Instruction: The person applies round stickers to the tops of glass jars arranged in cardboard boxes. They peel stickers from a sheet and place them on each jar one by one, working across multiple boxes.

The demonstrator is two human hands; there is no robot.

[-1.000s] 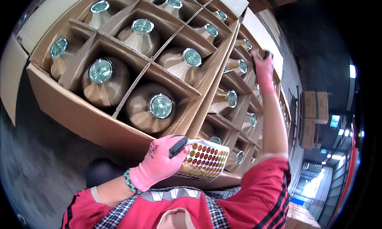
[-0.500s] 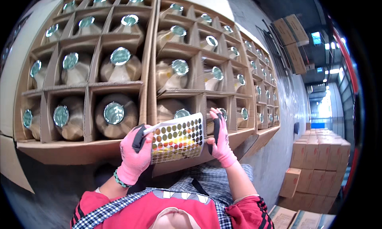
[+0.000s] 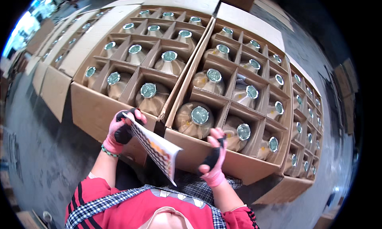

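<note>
My left hand (image 3: 122, 129), in a pink glove with black parts, is closed on the upper left end of a sheet of round stickers (image 3: 153, 144). The sheet slants down in front of my body, its dots gold, orange and dark. My right hand (image 3: 215, 159), gloved alike, is apart from the sheet with thumb and fingers spread. Its fingertips are at the near edge of the middle carton (image 3: 223, 159), close to a bottle (image 3: 238, 133) with a round greenish top. Another bottle (image 3: 195, 119) stands in the compartment to its left.
To the left stands a divided carton (image 3: 107, 115) of similar bottles, and to the right another carton (image 3: 292, 183). More open cartons (image 3: 55, 85) line the far left. Raised white flaps (image 3: 254, 24) edge the far side. Grey floor (image 3: 36, 149) shows around them.
My view has swung to the left, bringing more cartons in. The sticker sheet has turned from nearly facing me to a steep slant, and my right hand is now farther from it.
</note>
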